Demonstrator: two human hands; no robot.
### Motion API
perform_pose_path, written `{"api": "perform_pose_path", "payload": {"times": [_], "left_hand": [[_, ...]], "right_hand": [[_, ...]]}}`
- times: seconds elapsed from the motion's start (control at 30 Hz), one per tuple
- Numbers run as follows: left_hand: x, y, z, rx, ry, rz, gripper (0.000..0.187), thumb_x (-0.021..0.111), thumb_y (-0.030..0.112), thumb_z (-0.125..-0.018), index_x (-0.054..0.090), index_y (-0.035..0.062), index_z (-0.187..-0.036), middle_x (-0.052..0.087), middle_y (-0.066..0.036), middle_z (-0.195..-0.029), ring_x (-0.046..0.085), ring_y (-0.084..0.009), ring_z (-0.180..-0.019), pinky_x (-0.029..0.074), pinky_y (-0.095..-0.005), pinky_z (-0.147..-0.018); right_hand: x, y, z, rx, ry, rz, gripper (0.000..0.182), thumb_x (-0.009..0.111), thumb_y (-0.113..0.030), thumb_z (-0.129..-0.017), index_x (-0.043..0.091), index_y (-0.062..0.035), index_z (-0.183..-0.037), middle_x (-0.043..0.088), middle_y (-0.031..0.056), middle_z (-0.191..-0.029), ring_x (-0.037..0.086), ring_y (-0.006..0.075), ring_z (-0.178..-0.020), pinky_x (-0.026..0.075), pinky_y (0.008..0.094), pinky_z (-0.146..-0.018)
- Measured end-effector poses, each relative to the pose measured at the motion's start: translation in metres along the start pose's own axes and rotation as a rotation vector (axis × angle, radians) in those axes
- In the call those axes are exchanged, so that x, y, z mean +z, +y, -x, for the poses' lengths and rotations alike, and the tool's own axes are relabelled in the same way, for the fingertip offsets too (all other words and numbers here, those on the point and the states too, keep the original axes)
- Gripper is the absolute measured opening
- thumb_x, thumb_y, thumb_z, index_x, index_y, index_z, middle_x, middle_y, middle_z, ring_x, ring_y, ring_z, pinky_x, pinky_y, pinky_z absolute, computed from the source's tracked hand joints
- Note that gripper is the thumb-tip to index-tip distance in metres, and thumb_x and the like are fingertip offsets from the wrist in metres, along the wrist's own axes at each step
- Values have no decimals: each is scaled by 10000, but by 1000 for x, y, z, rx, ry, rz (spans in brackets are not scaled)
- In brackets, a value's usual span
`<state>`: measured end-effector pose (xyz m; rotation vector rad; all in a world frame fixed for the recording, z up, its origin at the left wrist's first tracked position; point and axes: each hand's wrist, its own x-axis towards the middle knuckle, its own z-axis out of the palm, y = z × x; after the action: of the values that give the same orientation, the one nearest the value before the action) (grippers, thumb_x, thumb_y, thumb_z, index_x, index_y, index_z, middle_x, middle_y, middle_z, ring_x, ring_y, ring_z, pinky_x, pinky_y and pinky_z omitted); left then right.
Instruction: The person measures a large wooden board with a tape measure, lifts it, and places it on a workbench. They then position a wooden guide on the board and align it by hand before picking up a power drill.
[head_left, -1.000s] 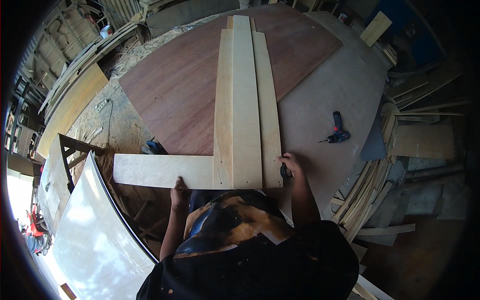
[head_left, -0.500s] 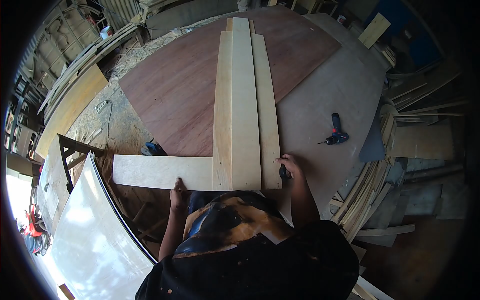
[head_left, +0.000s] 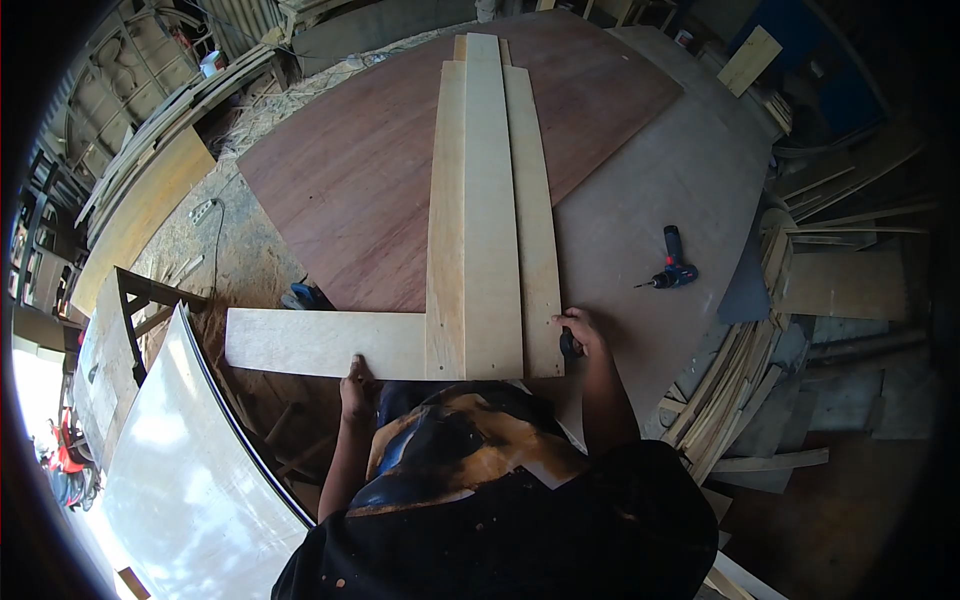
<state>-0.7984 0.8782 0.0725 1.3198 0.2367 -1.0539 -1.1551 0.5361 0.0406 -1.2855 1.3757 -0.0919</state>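
Observation:
My left hand is closed on the near edge of a pale plywood strip lying crosswise, thumb on top and fingers hidden beneath. That strip meets a long plywood board at a right angle. Beside this board lie a long middle board and a right board, all pointing away from me. At the right board's near corner, my right hand is closed around a small black object, fingertips at the board's edge. I cannot tell what the object is. Small dark holes show near the boards' near ends.
A reddish-brown plywood sheet lies under the boards. To the right, a cordless drill rests on a greyish sheet. Scrap wood strips are piled farther right. A glossy white panel leans at left, near a power strip.

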Motion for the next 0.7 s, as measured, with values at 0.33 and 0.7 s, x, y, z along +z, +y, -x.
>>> {"api": "perform_pose_path", "payload": {"times": [0.33, 0.7], "left_hand": [[2, 3, 3, 12, -2, -58, 437, 508, 439, -918, 545, 77, -1160, 589, -65, -999, 583, -193, -840, 472, -322, -719], [1, 1, 3, 14, -15, -42, 481, 491, 442, -924, 510, 86, -1247, 561, -80, -1115, 568, -208, -941, 462, -351, -783]], "right_hand": [[-1, 0, 0, -5, -17, -16, 400, 727, -355, -736, 600, -32, -935, 541, 37, -764, 501, 140, -644, 415, 315, -562], [1, -2, 4, -4, 15, -38, 359, 723, -336, -752, 600, -39, -911, 539, 27, -749, 496, 128, -638, 414, 306, -573]]}}
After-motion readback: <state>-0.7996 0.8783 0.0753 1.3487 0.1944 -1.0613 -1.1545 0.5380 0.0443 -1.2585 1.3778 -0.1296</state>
